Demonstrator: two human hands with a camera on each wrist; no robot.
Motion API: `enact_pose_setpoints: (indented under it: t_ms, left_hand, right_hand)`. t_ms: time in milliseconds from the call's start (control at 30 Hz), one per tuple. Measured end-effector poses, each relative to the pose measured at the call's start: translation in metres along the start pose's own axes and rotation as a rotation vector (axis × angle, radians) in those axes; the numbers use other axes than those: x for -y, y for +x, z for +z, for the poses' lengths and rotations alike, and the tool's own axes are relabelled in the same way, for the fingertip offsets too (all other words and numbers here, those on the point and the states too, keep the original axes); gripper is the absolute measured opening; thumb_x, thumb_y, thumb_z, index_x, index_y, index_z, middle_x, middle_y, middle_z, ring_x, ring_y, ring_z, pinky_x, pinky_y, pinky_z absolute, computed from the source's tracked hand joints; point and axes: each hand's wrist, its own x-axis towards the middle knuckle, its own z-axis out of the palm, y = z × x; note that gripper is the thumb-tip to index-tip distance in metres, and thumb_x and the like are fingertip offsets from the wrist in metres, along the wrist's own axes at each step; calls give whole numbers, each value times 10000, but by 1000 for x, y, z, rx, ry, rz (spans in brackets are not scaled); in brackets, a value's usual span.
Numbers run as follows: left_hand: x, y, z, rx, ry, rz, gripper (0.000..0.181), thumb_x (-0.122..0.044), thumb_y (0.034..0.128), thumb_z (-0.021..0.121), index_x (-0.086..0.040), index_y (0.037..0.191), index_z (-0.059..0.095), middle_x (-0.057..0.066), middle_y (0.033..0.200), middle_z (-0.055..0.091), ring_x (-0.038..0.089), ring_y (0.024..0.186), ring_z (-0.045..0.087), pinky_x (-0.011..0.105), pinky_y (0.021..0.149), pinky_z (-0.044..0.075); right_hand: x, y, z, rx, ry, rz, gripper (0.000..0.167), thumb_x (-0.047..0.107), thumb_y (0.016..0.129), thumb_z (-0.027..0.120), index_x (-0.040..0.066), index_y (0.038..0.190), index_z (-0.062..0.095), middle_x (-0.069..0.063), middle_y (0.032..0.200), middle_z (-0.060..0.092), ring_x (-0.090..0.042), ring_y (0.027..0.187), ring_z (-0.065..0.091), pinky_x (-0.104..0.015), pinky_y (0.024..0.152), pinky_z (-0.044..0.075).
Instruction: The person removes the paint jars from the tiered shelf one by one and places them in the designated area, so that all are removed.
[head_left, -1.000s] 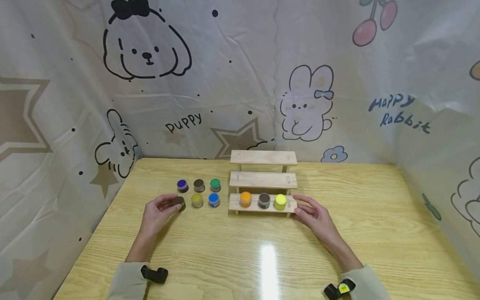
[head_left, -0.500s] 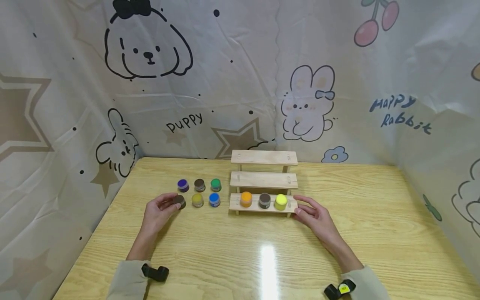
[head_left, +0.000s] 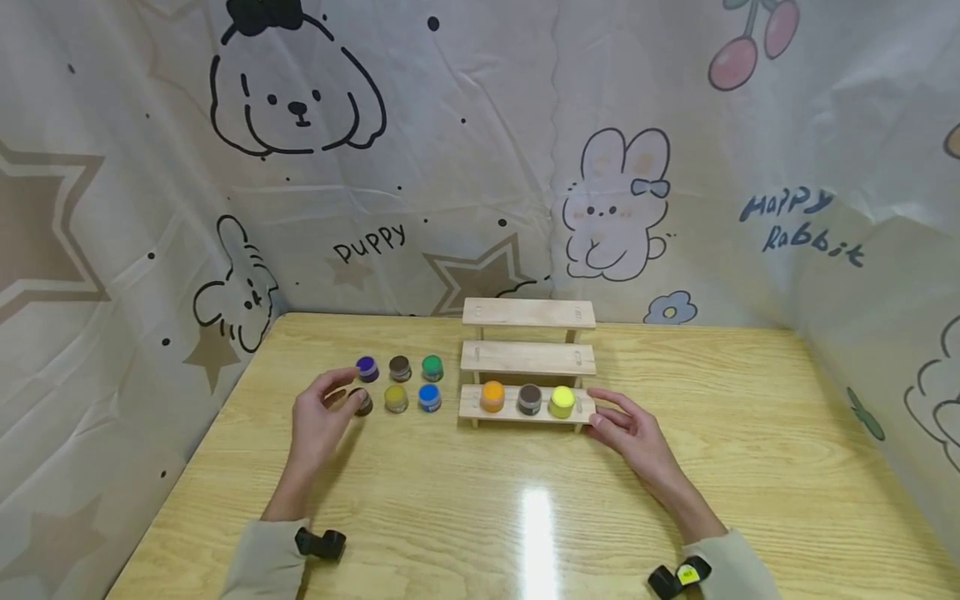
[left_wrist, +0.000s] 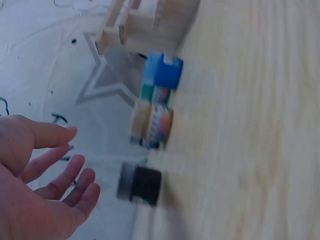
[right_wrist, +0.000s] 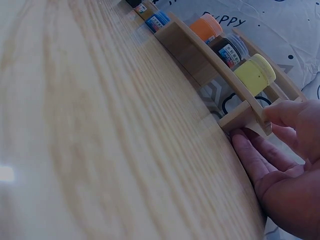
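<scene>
My left hand [head_left: 318,421] hovers beside a small dark paint jar [head_left: 366,405] at the near left of a group of jars. In the left wrist view its relaxed fingers [left_wrist: 85,200] are apart from that dark jar. My right hand [head_left: 633,433] grips the right end of the lowest step of a three-step wooden display stand [head_left: 528,358]; the right wrist view has fingers on both sides of the step's end. On that step stand an orange jar [head_left: 492,397], a dark jar [head_left: 529,400] and a yellow jar [head_left: 562,402].
Near the left hand, the other jars are purple [head_left: 367,369], dark brown [head_left: 400,369], green [head_left: 432,368], ochre [head_left: 396,398] and blue [head_left: 430,397]. A cartoon-printed curtain [head_left: 465,183] walls the wooden table [head_left: 450,508] at the back and sides.
My left hand has let go of the dark jar and lifted slightly, its fingers spreading. The jar stays in its place. My right hand keeps its hold on the stand.
</scene>
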Motion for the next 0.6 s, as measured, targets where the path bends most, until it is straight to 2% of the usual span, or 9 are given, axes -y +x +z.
enact_pose_setpoints:
  t_ms: [33, 133, 267, 333, 367, 433, 500, 600]
  left_hand:
    - [-4, -1, 2, -5, -12, 21, 340, 39, 934, 719, 61, 1267, 654, 227, 1275, 648, 316, 1212, 594, 362, 1034, 522]
    - [-13, -3, 10, -3, -65, 61, 326, 40, 931, 724, 47, 1251, 666, 217, 1238, 661, 230, 1160, 617, 306, 991, 542]
    - [-23, -7, 23, 34, -105, 106, 321, 35, 932, 725, 43, 1249, 669, 220, 1218, 670, 134, 1108, 627, 295, 979, 547]
    - [-34, -11, 29, 71, -114, 115, 320, 57, 931, 715, 69, 1246, 658, 241, 1220, 666, 217, 1131, 638, 328, 987, 548]
    - [-40, -14, 32, 90, -127, 120, 318, 67, 929, 712, 95, 1239, 649, 269, 1223, 658, 273, 1141, 640, 391, 1002, 547]
    - [-43, -16, 39, 122, -149, 125, 313, 63, 926, 718, 96, 1229, 651, 263, 1225, 660, 353, 1157, 632, 464, 1008, 541]
    - [-43, -17, 46, 144, -170, 139, 303, 29, 929, 732, 87, 1218, 659, 256, 1223, 665, 391, 1162, 631, 504, 1002, 537]
    - [-34, -16, 58, 163, -190, 161, 292, -34, 936, 749, 28, 1213, 682, 220, 1221, 675, 337, 1152, 647, 516, 996, 539]
  right_hand:
    - [0, 0, 0, -1, -1, 1, 510, 153, 1039, 635, 13, 1500, 467, -315, 1389, 564, -93, 1146, 667, -313, 977, 550]
    - [0, 0, 0, 0, -2, 0, 513, 156, 1040, 635, 12, 1502, 465, -316, 1388, 565, -93, 1145, 668, -311, 978, 549]
    - [0, 0, 0, 6, -4, -6, 508, 151, 1043, 627, 7, 1502, 462, -320, 1384, 566, -99, 1141, 671, -310, 977, 550]
    - [0, 0, -1, 8, -2, -9, 507, 149, 1044, 625, 4, 1502, 460, -323, 1384, 564, -102, 1139, 673, -312, 976, 550]
    - [0, 0, -1, 9, -1, -10, 507, 148, 1044, 625, 3, 1501, 460, -324, 1384, 564, -102, 1138, 673, -312, 976, 551]
    - [0, 0, -1, 8, -2, -12, 505, 146, 1045, 624, 2, 1500, 461, -325, 1385, 562, -101, 1134, 675, -313, 973, 553]
    - [0, 0, -1, 7, -3, -11, 506, 148, 1044, 625, 3, 1500, 462, -325, 1387, 561, -98, 1133, 675, -313, 972, 553]
    - [0, 0, -1, 7, -7, -13, 504, 150, 1044, 627, 4, 1498, 465, -324, 1387, 561, -97, 1130, 676, -314, 970, 554]
